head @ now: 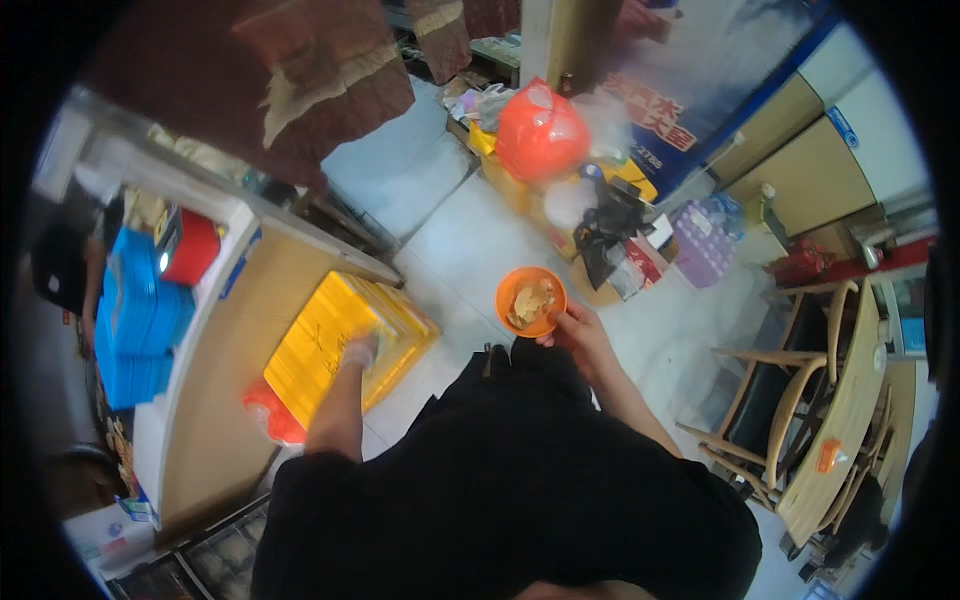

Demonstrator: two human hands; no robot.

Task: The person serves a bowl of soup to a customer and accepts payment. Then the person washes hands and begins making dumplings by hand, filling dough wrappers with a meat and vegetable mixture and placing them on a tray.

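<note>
An orange bowl (502,298) is in my right hand (576,331), gripped at its near right rim with the thumb on top. Inside the bowl lie pale tan broken pieces (531,303), too small to name surely. My left hand (361,350) is blurred and reaches over a stack of yellow boxes (307,341) with dark handwriting on top. Whether its fingers touch the top box or hold something cannot be made out. The bowl is above the tiled floor, in front of my dark trousers.
A counter (232,352) with blue plastic containers (139,330) runs along the left, where another person's arm shows. Ahead, a red plastic bag (541,131) and a black bag (611,225) sit among boxes. Bottled drinks (701,244), wooden chairs (795,405) and a table (832,439) stand right.
</note>
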